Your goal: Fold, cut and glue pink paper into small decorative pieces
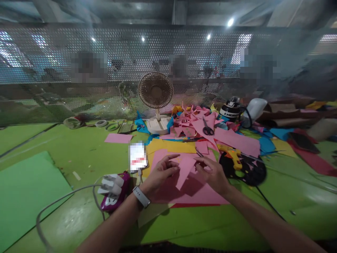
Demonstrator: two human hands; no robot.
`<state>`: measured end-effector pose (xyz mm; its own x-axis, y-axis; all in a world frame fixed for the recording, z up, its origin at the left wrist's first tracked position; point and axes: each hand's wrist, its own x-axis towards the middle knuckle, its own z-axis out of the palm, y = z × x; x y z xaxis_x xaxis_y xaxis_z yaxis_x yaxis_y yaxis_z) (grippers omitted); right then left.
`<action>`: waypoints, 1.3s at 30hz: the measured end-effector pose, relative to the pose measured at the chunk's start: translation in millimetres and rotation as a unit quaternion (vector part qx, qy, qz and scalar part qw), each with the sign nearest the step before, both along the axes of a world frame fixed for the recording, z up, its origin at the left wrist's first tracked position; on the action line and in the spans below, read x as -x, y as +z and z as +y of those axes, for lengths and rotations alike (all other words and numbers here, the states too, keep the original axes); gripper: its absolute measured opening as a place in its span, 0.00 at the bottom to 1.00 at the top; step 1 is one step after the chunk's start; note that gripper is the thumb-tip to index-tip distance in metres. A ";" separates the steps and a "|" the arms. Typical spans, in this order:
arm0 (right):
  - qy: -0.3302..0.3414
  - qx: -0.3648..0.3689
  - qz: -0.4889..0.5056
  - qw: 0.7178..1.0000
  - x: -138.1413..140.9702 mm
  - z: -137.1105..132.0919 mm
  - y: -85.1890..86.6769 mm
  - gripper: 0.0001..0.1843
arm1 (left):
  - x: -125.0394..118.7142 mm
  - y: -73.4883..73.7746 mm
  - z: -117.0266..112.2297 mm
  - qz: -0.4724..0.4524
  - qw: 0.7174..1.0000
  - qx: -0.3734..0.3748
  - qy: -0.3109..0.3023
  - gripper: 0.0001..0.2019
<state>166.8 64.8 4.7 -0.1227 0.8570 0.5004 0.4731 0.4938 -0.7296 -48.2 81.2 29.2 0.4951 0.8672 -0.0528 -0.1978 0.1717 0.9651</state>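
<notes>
A tapering piece of pink paper [186,171] stands raised between my two hands, over a larger pink sheet [168,193]. My right hand [212,175] pinches its right edge between fingertips and thumb. On the other side, my left hand [164,172] has its fingers curved and apart, close to the paper's left edge; whether the tips touch it is hard to see. Yellow paper [181,147] lies just beyond the hands. Black-handled scissors [207,130] rest on pink scraps [195,116] further back.
A fan [156,90] stands at the back before a perforated metal screen [105,66]. On the left are a lit phone [138,157], a purple power strip [116,193] with a grey cable and a green sheet [28,196]. A yellow glue gun [233,154] lies to the right.
</notes>
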 end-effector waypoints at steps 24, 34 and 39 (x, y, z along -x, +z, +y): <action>0.046 0.047 0.069 0.995 6.2 -4.9 10.5 0.10 | -11.2 1.2 -13.9 0.088 0.952 -0.247 0.158 0.10; -0.020 -0.155 -0.078 0.985 1.0 -9.0 15.6 0.18 | -2.1 -0.3 -19.0 0.454 0.648 -0.605 0.087 0.16; 0.006 -0.162 -0.290 0.943 9.2 -10.5 6.3 0.17 | -9.0 0.6 -25.1 0.488 0.655 -0.577 0.019 0.17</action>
<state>157.5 54.3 10.9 -0.4653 0.6669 0.5820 0.7388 0.6547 -0.1595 -39.2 56.1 29.8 0.6904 0.6194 0.3737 0.6271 -0.7700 0.1176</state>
